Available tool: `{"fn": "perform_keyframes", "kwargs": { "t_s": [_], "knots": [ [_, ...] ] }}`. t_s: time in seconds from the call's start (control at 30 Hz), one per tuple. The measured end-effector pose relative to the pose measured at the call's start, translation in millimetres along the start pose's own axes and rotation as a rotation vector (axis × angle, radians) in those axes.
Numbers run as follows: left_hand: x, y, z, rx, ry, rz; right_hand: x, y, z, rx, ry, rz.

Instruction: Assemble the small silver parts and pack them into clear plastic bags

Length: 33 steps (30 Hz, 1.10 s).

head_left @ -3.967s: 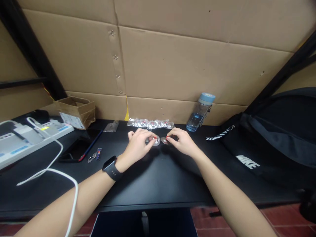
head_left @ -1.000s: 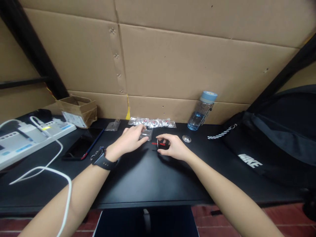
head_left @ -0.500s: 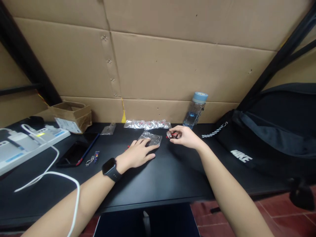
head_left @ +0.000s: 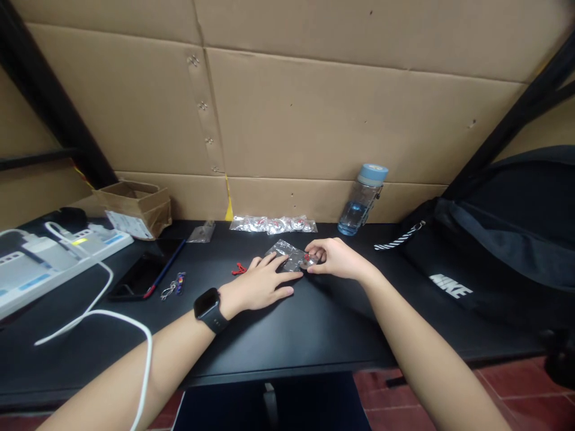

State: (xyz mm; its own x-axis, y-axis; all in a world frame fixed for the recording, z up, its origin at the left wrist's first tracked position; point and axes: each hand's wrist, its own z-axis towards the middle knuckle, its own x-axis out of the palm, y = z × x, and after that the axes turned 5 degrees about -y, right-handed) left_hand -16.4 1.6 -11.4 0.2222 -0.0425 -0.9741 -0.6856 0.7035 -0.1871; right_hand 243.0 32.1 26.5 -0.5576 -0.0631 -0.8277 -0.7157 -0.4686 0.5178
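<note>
My left hand (head_left: 260,284), wearing a black watch (head_left: 210,308), lies flat on the black table with fingers spread. Its fingertips rest on a clear plastic bag (head_left: 284,248). A small red piece (head_left: 239,269) lies just left of its knuckles. Between thumb and fingers, my right hand (head_left: 335,258) pinches a small round clear-and-red object (head_left: 309,260), low beside the bag's right edge. Its exact kind is too small to make out. Behind both hands lies a row of clear packets (head_left: 274,225) with small red and silvery contents.
A water bottle (head_left: 362,200) stands at the back right, near a black backpack (head_left: 494,257). To the left are a cardboard box (head_left: 135,209), a power strip (head_left: 58,263), a phone (head_left: 148,269), a keyring (head_left: 173,286) and a small clear packet (head_left: 201,232). A white cable (head_left: 112,314) crosses my left forearm.
My right hand has come down and left, bringing the clear-and-red object to the bag's edge. The red piece beside my left hand shows more fully. The view has shifted slightly.
</note>
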Motion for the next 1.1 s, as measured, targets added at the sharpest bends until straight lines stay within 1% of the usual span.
{"fn": "perform_keyframes", "kwargs": {
  "t_s": [0.2, 0.37, 0.5, 0.7, 0.93, 1.1],
  "knots": [
    [0.3, 0, 0, -0.008, 0.001, -0.006, 12, 2, 2, -0.027, -0.024, -0.093],
    [-0.6, 0, 0, -0.009, 0.009, -0.017, 19, 0, 5, -0.039, -0.050, -0.091],
    [-1.2, 0, 0, -0.018, 0.008, -0.024, 19, 0, 6, -0.026, -0.041, -0.091],
    [-0.6, 0, 1, -0.020, 0.013, -0.038, 14, -3, 5, -0.134, 0.001, -0.072],
    [1.7, 1, 0, -0.025, 0.015, -0.045, 27, -12, 11, -0.171, -0.087, -0.065],
    [0.2, 0, -1, -0.020, -0.005, -0.051, 32, -12, 15, -0.225, -0.115, -0.027]
  ]
}}
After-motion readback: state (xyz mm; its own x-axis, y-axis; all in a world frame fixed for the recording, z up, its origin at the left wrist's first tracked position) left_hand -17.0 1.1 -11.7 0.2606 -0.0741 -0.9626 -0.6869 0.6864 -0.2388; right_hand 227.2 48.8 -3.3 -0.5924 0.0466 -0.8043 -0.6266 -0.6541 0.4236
